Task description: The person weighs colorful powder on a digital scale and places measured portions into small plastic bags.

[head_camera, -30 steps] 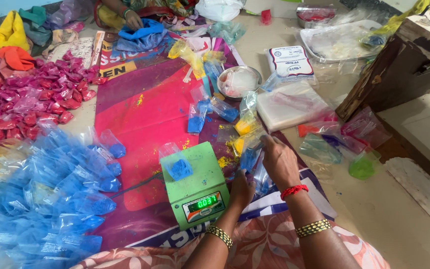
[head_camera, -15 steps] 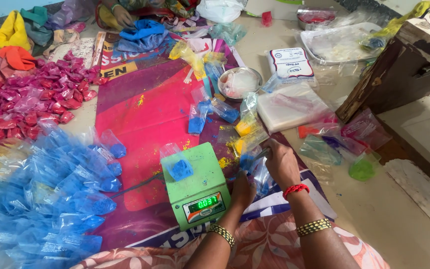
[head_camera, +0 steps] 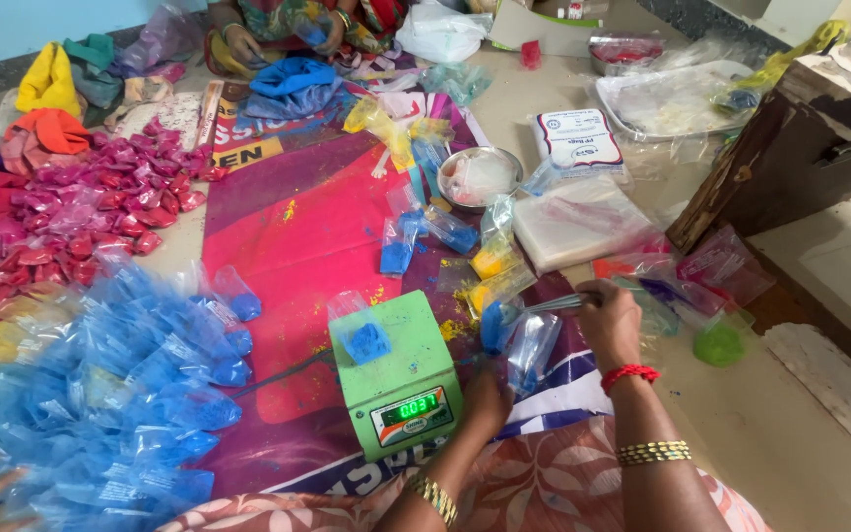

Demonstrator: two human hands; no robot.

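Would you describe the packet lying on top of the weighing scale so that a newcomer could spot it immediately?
Find the green weighing scale near the bottom centre, just ahead of the person's left hand. On its flat top lies one small clear packet of blue powder. Unlike the heap of blue packets on the floor to the left, it lies alone on the scale.

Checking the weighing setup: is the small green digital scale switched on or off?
On. The small green digital scale shows lit green digits on its front display, and a small clear packet of blue powder lies on its platform.
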